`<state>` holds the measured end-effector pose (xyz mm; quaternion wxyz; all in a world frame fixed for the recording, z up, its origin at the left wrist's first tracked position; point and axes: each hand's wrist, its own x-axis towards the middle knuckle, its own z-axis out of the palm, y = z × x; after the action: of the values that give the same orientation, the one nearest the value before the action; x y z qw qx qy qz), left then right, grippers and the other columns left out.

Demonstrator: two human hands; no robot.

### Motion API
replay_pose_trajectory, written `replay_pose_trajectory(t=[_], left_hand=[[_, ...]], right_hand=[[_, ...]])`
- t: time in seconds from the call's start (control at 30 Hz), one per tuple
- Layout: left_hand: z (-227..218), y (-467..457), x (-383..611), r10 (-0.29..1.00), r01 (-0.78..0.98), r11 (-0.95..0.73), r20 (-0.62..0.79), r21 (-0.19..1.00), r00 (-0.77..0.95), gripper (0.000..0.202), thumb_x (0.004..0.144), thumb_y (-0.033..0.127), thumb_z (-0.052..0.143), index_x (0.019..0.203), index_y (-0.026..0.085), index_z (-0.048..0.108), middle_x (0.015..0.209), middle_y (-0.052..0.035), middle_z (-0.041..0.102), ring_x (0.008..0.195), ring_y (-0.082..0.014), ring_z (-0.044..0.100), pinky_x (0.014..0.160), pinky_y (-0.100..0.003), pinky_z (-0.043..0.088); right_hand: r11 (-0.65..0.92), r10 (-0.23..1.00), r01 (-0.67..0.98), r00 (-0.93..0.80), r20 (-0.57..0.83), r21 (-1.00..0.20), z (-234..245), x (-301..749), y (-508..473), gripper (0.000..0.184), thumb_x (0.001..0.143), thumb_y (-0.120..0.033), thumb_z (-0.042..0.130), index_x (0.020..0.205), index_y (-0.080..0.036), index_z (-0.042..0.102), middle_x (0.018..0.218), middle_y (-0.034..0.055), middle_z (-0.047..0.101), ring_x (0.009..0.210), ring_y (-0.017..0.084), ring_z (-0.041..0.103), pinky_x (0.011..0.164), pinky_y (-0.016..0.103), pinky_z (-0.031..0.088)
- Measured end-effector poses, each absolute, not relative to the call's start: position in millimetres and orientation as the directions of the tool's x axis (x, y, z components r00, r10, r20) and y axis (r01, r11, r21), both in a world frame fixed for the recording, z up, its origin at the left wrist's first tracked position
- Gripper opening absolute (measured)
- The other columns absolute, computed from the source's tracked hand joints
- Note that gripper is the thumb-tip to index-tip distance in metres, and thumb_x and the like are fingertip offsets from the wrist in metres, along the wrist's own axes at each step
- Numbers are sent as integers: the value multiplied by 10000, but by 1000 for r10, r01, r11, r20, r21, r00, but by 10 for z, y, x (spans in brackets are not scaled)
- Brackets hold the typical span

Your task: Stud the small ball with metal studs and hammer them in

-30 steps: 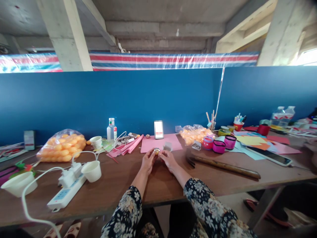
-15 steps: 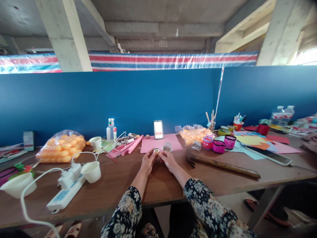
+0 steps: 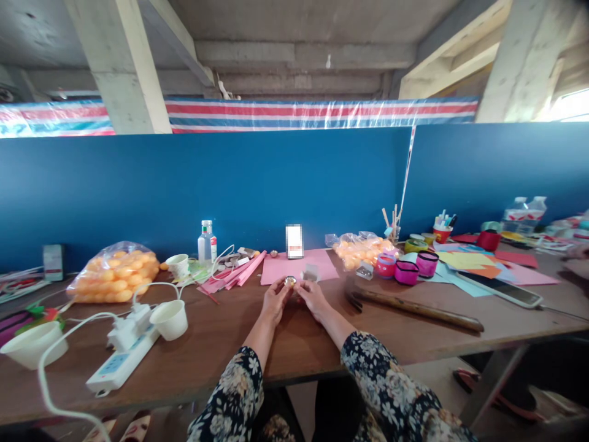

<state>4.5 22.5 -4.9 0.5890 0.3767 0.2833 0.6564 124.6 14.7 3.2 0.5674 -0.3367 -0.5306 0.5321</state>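
Note:
My left hand (image 3: 275, 299) and my right hand (image 3: 314, 298) meet above the middle of the brown table, fingers pinched. Between the fingertips sits a small, shiny, round metal piece (image 3: 290, 280); its exact kind is too small to tell. Both hands grip it, one from each side. Just behind the hands lies a pink paper sheet (image 3: 276, 267), with a small grey open box (image 3: 310, 272) on it. A phone-like upright thing with a blurred white face (image 3: 294, 241) stands at the back of the sheet. Right of my right hand rests a wooden-handled hammer (image 3: 418, 310).
Left are a bag of orange balls (image 3: 115, 273), a white power strip (image 3: 122, 362) with cables and a white cup (image 3: 169, 319). Right are a second ball bag (image 3: 363, 248), pink-purple wristbands (image 3: 407, 272), coloured papers (image 3: 464, 261) and a phone (image 3: 506, 290). A blue partition (image 3: 276, 178) stands behind.

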Motion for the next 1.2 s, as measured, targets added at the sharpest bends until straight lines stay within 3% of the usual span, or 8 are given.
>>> replay_pose_trajectory(t=[0.7, 1.2], left_hand=[[-39, 203, 46, 983, -522, -166, 184, 837, -18, 438, 572, 241, 718, 971, 119, 584, 939, -108, 653, 823, -180, 617, 787, -348, 472], [-44, 207, 52, 984, -503, -163, 175, 849, -25, 422, 578, 259, 715, 957, 123, 591, 922, -103, 658, 835, -188, 616, 779, -350, 477]], right_hand=[[152, 977, -292, -100, 188, -944, 37, 1240, 149, 339, 529, -453, 683, 618, -143, 577, 574, 2, 581, 552, 131, 539, 596, 272, 460], [152, 980, -295, -81, 183, -943, 31, 1223, 155, 292, 571, -414, 665, 620, -134, 597, 521, -8, 564, 508, 117, 523, 569, 261, 461]])
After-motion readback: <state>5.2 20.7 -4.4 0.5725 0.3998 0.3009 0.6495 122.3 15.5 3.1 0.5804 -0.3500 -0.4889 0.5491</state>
